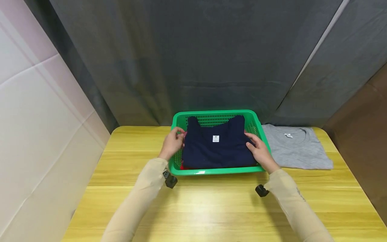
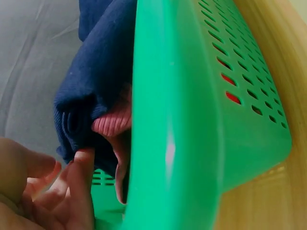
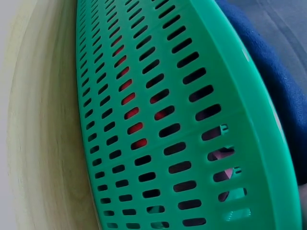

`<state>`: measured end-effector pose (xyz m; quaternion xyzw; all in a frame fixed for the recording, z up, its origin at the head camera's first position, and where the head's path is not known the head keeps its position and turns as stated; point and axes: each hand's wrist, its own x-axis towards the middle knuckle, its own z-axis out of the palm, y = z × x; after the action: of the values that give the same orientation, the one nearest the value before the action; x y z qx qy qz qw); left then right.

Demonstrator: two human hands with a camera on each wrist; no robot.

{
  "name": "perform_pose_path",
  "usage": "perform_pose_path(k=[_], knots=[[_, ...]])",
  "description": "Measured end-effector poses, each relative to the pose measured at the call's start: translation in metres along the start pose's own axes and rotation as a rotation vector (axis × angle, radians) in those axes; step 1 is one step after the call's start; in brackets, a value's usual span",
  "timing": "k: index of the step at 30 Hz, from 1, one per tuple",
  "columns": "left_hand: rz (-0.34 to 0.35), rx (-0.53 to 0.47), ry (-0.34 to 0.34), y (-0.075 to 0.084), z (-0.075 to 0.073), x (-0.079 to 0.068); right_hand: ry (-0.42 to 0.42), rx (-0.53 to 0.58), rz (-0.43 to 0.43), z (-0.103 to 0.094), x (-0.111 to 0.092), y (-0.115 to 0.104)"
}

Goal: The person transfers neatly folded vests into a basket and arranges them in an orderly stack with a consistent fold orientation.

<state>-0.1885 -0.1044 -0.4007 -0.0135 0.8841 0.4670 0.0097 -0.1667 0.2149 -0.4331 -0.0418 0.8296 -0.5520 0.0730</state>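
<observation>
A folded navy T-shirt (image 1: 219,149) with a white neck label lies on top in the green plastic basket (image 1: 208,172). Under it, red cloth (image 3: 139,143) shows through the basket's slots, and a pinkish ribbed edge (image 2: 114,120) peeks out. My left hand (image 1: 173,144) reaches over the left rim, fingertips touching the navy shirt's folded side, fingers loosely bent. On the opposite side, my right hand (image 1: 260,150) rests at the shirt's right edge, fingers extended and thumb lying near the cloth. The right wrist view shows mostly the basket's outer wall, with that hand almost hidden.
A folded grey T-shirt (image 1: 297,148) lies on the wooden table (image 1: 211,208), right of the basket and close against it. Behind the table hangs a dark grey curtain (image 1: 217,60). A pale panel (image 1: 39,117) stands left, a brown one (image 1: 359,127) right.
</observation>
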Motion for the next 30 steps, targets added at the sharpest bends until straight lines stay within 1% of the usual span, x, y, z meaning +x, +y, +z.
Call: perform_pose_path(k=[4, 7, 10, 13, 17, 19, 23, 26, 30], knots=[[0.036, 0.067, -0.007, 0.0017, 0.0005, -0.0013, -0.009, -0.014, 0.001, -0.0016, -0.0002, 0.0014], [0.060, 0.088, -0.016, 0.0026, 0.0014, -0.0019, -0.013, -0.019, -0.002, -0.0024, -0.0001, 0.0029], [0.067, 0.114, -0.026, 0.0022, 0.0023, -0.0021, -0.009, -0.047, 0.011, -0.0025, -0.0002, 0.0033], [0.072, 0.161, -0.026, 0.0009, 0.0028, -0.0022, 0.000, -0.127, 0.035, -0.0015, -0.0010, 0.0028], [0.074, 0.245, -0.024, -0.0002, 0.0039, -0.0022, 0.015, -0.261, 0.042, -0.0007, -0.0020, 0.0018], [0.073, 0.295, -0.025, -0.0002, 0.0048, -0.0026, 0.014, -0.300, 0.041, -0.0005, -0.0021, 0.0010], [0.073, 0.378, -0.024, -0.0001, 0.0063, -0.0031, 0.002, -0.341, 0.042, -0.0011, -0.0016, 0.0015], [0.067, 0.401, -0.024, 0.0004, 0.0064, -0.0035, -0.006, -0.371, 0.040, -0.0020, -0.0024, 0.0008], [0.049, 0.400, -0.037, 0.0031, 0.0065, -0.0047, -0.024, -0.433, -0.001, -0.0056, -0.0068, -0.0049]])
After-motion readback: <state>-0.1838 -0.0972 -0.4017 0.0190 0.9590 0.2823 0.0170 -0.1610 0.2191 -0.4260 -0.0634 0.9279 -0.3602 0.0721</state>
